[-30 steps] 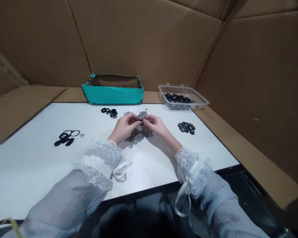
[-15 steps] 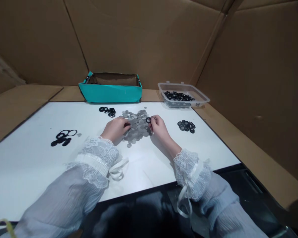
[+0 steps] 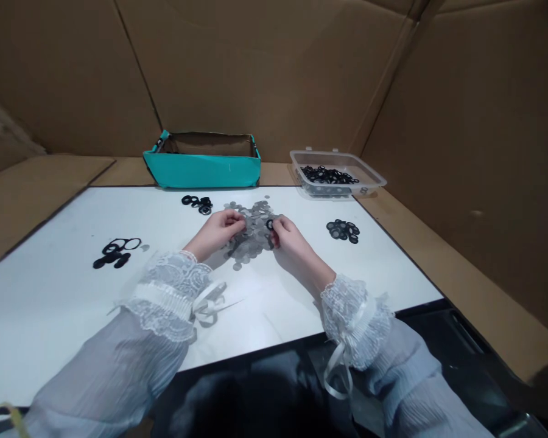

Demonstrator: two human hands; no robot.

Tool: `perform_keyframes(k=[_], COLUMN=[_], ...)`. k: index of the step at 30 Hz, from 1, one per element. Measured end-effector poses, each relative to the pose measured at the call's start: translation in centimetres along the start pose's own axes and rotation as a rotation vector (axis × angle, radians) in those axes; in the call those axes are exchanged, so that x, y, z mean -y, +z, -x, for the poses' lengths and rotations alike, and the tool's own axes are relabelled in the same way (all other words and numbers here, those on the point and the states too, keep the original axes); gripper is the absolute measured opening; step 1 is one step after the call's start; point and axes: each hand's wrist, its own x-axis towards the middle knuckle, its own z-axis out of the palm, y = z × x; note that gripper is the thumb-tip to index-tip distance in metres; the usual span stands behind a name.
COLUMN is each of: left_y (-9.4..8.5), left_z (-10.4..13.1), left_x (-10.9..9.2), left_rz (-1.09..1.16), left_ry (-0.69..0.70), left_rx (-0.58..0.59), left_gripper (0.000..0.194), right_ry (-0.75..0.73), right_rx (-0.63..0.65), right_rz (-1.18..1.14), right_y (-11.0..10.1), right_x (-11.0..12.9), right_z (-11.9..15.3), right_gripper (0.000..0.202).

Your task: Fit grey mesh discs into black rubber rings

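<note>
A heap of small grey translucent discs (image 3: 251, 243) lies spread over the middle of the white table. Pinched in my right hand (image 3: 292, 237), at the heap's right side, is a black ring (image 3: 270, 224). My left hand (image 3: 220, 229) is at the heap's left side with thumb and index finger pressed together. Whatever sits between those fingertips is too small to make out. A gap with discs under it separates the two hands.
Behind stand a teal box (image 3: 205, 171) and a clear plastic container (image 3: 369, 176) of black rings. Small piles of black rings lie on the right (image 3: 343, 231), back left (image 3: 198, 204) and far left (image 3: 113, 252). Cardboard walls (image 3: 265, 73) surround the table.
My left hand has turned and its fingertips have shifted slightly right, closing in a pinch. My right hand keeps hold of the black ring, which has moved a little left and down.
</note>
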Motion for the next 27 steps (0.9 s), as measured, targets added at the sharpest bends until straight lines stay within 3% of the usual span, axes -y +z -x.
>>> perform_keyframes(k=[4, 11, 18, 27], left_y=[1.3, 1.8, 1.9, 1.9], left_z=[0.7, 0.9, 0.9, 1.0], left_x=[-0.4, -0.6, 0.0, 0.4], left_rz=[0.040, 0.001, -0.041, -0.018], left_ry=[0.036, 0.089, 0.114, 0.062], left_rx=[0.003, -0.013, -0.030, -0.009], left_gripper=[0.021, 0.022, 0.029, 0.021], right_ry=[0.130, 0.052, 0.073, 0.148], right_rx=[0.021, -0.107, 0.038, 0.005], right_rz=[-0.037, 0.048, -0.166, -0.045], right_y=[1.1, 1.0, 0.8, 0.9], right_x=[1.0, 1.7, 2.1, 2.8], right_z=[0.5, 0.5, 0.8, 1.3], right_gripper=[0.020, 0.013, 0.011, 0.008])
